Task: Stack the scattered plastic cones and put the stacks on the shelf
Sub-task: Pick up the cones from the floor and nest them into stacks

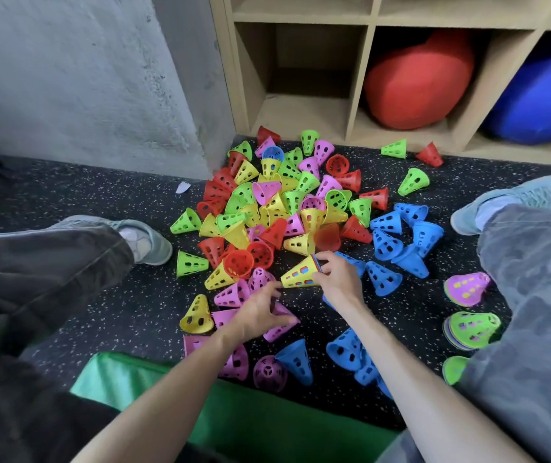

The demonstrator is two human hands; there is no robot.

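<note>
Lying tilted above the floor [100,202] near the middle of the scattered cones [277,202]: a small stack [299,274], yellow cone outermost, other colours showing through its holes. Likely handling light, thin and slightly springy, the perforations giving grip; best taken at the wide rim. Pinching that rim now, right hand [337,279], fingers curled round it. Closing on a pink cone [282,320] just below, left hand [255,317], fingers bent over it. Waiting beyond the far edge of the pile, the shelf [361,78].
</note>
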